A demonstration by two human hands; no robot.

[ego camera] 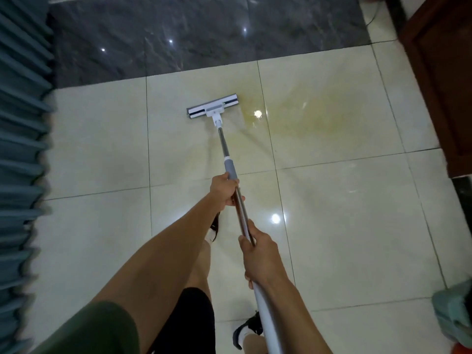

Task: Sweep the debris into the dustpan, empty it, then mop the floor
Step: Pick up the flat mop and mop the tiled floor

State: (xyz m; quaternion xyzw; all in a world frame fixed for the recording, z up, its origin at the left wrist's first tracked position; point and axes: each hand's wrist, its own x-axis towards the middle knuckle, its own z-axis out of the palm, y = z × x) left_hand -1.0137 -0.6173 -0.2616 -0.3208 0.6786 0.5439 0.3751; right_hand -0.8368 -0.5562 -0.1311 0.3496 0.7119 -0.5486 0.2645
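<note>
Single head-worn view, wide-angle, looking forward and steeply down, floor (344, 238) filling the frame, forearms close below (edges bowed by the lens), far tiles distant

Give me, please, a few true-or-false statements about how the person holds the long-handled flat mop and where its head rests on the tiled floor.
1. Both hands grip the metal mop pole. True: the left hand sits nearer the head, the right hand behind it.
2. The white and grey flat mop head rests on the dark marble strip. False: it lies on the cream glossy tiles.
3. A yellowish wet patch lies right of the mop head. True.
4. A dustpan stands beside the mop. False: none is visible.
</note>
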